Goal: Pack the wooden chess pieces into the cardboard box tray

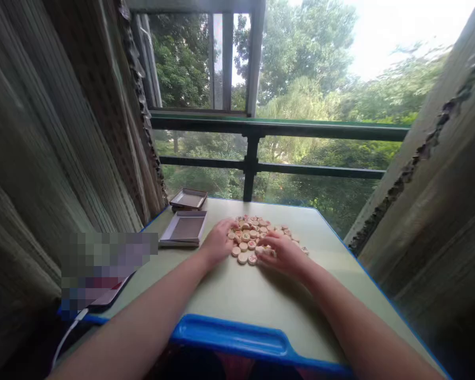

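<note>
A heap of round wooden Chinese chess pieces (pixel 243 246), some with red or dark characters, lies on the pale green table (pixel 237 290). At the heap's left edge is my left hand (pixel 219 241), its fingers reaching forward against the pieces, the tips partly hidden. My right hand (pixel 283 254) rests over the right side with fingers apart, touching or just above several pieces; some pieces beneath it are covered. Neither hand visibly lifts a piece.
An open shallow box (pixel 202 229) sits left of the heap, with another box part (pixel 188 198) behind it. A blurred-out device with a white cable (pixel 69 332) lies at the left edge. Blue trim with a moulded groove (pixel 231 333) edges the table's front. Curtains, railing and window surround it.
</note>
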